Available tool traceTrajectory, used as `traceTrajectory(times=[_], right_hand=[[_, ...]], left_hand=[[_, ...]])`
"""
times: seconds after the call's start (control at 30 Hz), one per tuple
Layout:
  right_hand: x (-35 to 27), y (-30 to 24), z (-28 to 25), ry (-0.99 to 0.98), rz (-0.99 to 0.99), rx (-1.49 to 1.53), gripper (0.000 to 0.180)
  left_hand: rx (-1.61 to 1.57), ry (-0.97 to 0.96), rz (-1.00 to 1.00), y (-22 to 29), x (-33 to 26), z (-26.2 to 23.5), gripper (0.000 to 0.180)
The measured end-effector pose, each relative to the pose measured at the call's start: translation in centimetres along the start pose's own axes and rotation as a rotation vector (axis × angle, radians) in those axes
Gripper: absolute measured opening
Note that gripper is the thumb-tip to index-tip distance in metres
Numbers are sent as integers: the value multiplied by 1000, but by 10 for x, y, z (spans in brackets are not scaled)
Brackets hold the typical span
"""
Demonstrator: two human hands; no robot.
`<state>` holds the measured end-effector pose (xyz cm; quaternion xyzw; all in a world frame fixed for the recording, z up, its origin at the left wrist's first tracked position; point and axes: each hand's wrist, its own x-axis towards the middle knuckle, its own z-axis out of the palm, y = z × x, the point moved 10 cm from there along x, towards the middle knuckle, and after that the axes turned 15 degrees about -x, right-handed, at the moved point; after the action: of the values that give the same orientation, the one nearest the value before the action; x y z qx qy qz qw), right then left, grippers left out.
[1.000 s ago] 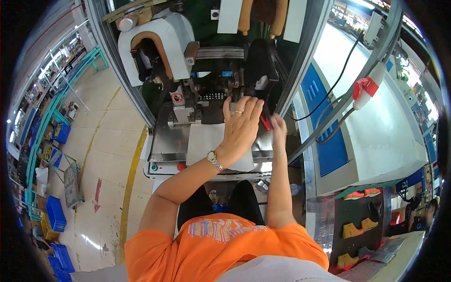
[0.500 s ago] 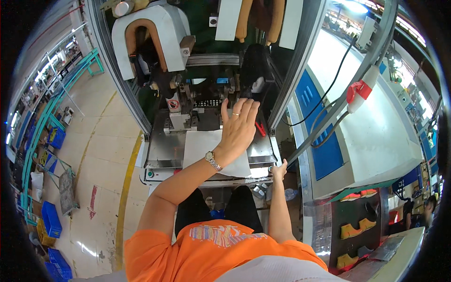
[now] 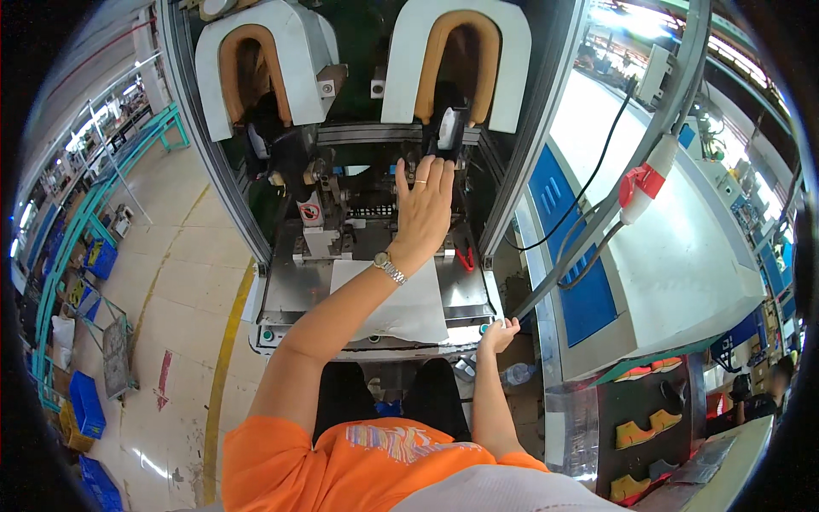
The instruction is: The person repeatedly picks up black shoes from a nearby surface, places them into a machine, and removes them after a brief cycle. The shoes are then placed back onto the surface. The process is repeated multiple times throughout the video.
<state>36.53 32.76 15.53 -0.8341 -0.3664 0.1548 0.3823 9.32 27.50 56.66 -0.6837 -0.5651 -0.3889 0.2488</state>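
Note:
My left hand (image 3: 422, 205), with a wristwatch and a ring, reaches up into a shoe machine. Its fingers are straight and spread, and the fingertips touch a black shoe (image 3: 445, 135) held under the right white U-shaped pad (image 3: 508, 60). My right hand (image 3: 499, 334) is low at the front right corner of the machine's metal table (image 3: 286, 299). Its fingertips rest on the edge beside a small green button (image 3: 484, 328), and it holds nothing. A second black shoe (image 3: 277, 141) sits under the left U-shaped pad (image 3: 213, 77).
A white sheet (image 3: 418, 311) lies on the table under my left forearm, with a red-handled tool (image 3: 465, 256) beside it. To the right, a red plug (image 3: 638, 183) hangs on a black cable above a blue-and-white cabinet (image 3: 665, 273). Orange shoes (image 3: 636, 431) sit on a low shelf, and blue crates (image 3: 85, 401) stand on the floor to the left.
My right hand dropped from beside the red tool to the table's front edge. My left hand reached farther up to the black shoe. My view tilted upward.

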Motion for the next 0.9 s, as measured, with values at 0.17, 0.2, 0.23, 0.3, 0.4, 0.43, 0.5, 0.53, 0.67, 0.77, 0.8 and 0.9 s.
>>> traceTrajectory(times=[0.17, 0.2, 0.23, 0.3, 0.4, 0.43, 0.5, 0.53, 0.67, 0.77, 0.8, 0.9], right_hand=[[-7, -10, -13, 69, 6, -93, 35], [-9, -12, -14, 73, 7, -94, 35], [-11, -13, -15, 77, 9, -95, 34], [-9, -13, -16, 92, 10, -97, 34], [-9, -13, -17, 106, 1, -106, 34], [-9, -13, -16, 105, 2, -107, 35], [-10, -13, -15, 110, -7, -109, 34], [-11, -14, -14, 114, -13, -107, 34], [-12, -16, -11, 65, -27, -89, 33], [-11, -15, -7, 29, -46, -43, 34], [4, -4, -7, 56, -60, 104, 34], [11, -2, -32, 222, -178, 192, 32]], left_hand=[[20, 6, 11, -1, 0, 3, 58], [24, 7, 11, -1, -1, 3, 58], [21, 3, 9, -1, -2, 2, 58], [9, -1, 9, 3, 1, 0, 57], [9, 8, 8, 2, 0, 1, 57], [4, 16, 13, 3, 1, 0, 56], [-5, 35, 14, 3, 0, -3, 55], [-11, 35, 15, 3, 1, -5, 47], [-62, 39, -12, -2, -1, -8, 39], [-171, 61, 29, -7, -12, -20, 46], [-251, 56, 30, -5, -17, -33, 47], [-403, 198, 48, -24, -39, -103, 36]])
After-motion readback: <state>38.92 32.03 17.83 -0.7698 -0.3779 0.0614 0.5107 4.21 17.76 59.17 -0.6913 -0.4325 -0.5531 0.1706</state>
